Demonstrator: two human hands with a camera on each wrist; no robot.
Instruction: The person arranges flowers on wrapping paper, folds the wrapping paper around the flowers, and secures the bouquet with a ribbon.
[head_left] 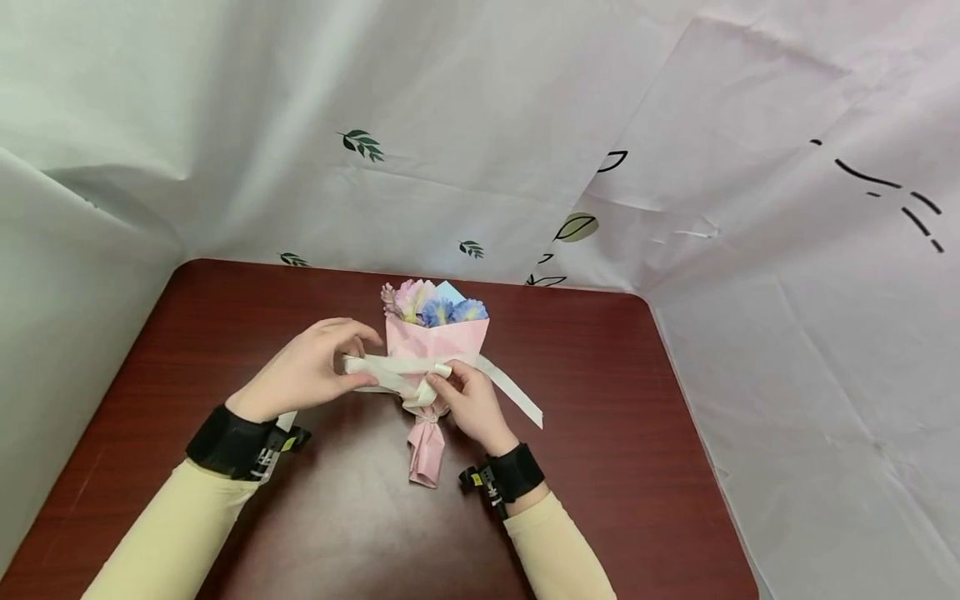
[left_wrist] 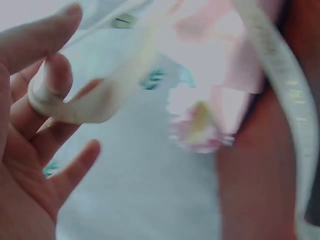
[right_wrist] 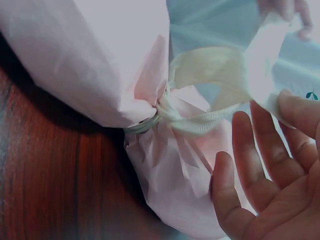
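Observation:
A bouquet in pink wrapping paper (head_left: 435, 340) lies on the table, with pink flowers (head_left: 411, 300) and blue flowers (head_left: 450, 312) at its far end. Cream ribbon (right_wrist: 207, 67) is tied round its gathered neck and rises in a loop. My left hand (head_left: 311, 367) holds the ribbon left of the bouquet; in the left wrist view a ribbon bend (left_wrist: 95, 107) passes round one finger. Over the neck, my right hand (head_left: 476, 404) pinches the ribbon between thumb and index finger, its other fingers (right_wrist: 260, 155) spread beside the paper.
The dark red-brown table (head_left: 600, 467) has rounded far corners. A loose ribbon tail (head_left: 516, 393) reaches right of the bouquet, and another strip (left_wrist: 292, 90) hangs by the left wrist. White sheeting (head_left: 487, 125) with leaf prints encloses the back and sides.

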